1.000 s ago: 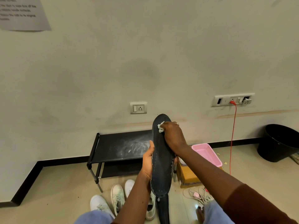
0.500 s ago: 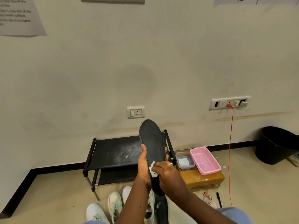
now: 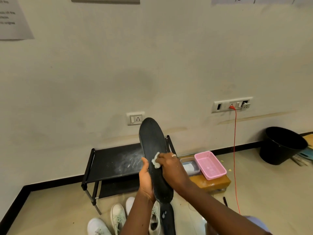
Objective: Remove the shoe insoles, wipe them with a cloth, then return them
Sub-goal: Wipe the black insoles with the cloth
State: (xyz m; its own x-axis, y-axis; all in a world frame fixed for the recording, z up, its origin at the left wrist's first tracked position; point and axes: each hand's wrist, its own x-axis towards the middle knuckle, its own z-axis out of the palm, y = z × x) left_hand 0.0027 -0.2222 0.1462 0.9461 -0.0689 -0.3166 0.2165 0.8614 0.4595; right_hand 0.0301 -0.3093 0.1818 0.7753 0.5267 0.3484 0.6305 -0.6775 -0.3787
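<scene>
I hold a long black insole (image 3: pixel 152 141) upright in front of me. My left hand (image 3: pixel 145 180) grips its left edge near the heel end. My right hand (image 3: pixel 171 168) presses a small white cloth (image 3: pixel 155 161) against the middle of the insole. A second black insole (image 3: pixel 167 219) lies on the floor below, partly hidden by my arms. White shoes (image 3: pixel 117 216) stand on the floor by my knees, one of them (image 3: pixel 155 219) right beside the lying insole.
A low black shoe rack (image 3: pixel 116 163) with white smears stands against the wall. To its right a brown box (image 3: pixel 211 183) carries a pink tray (image 3: pixel 210 165) and a grey tray (image 3: pixel 189 165). A red cable (image 3: pixel 234 158) hangs from a wall socket. A black bin (image 3: pixel 281 145) sits far right.
My right hand with the cloth went from the insole's top down to its lower part, then back up to the middle. The insole tilted slightly left.
</scene>
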